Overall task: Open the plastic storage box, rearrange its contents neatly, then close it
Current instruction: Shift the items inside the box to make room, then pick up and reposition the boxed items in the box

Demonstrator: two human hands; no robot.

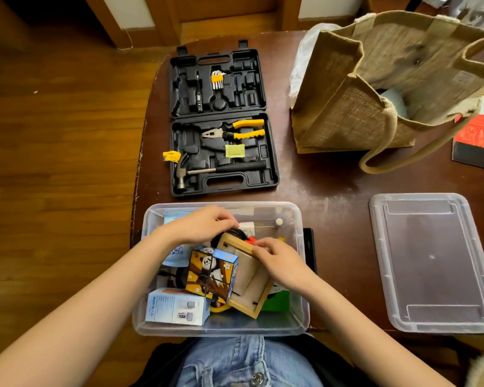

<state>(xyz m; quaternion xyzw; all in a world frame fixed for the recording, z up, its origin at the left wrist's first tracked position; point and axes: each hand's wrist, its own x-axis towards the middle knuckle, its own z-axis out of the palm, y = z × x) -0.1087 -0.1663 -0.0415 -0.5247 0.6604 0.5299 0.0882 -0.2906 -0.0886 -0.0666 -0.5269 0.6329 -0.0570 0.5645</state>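
Clear storage box [296, 275] sat uncovered at the tabletop's [333, 185] 6 o'clock edge, crammed with a panda cube [211, 272] and wooden frame [252, 286]. Right hand [277, 261] pinched the frame's top edge; left hand [204, 223] curled fingers onto something dark, unidentifiable. Lid [430, 261] lay at 3 o'clock, open tool case [221, 121] at 12.

The inside of the clear box [296, 275] at the table's [333, 180] near edge was crowded by a wooden frame [252, 275], a panda cube [211, 272] and a blue carton [176, 305]; bare floor was left only along its near wall. Open tabletop was seen between the box and its lid [430, 261] toward the right edge. The far side was blocked by an open tool case [221, 121] and a jute bag [375, 88].
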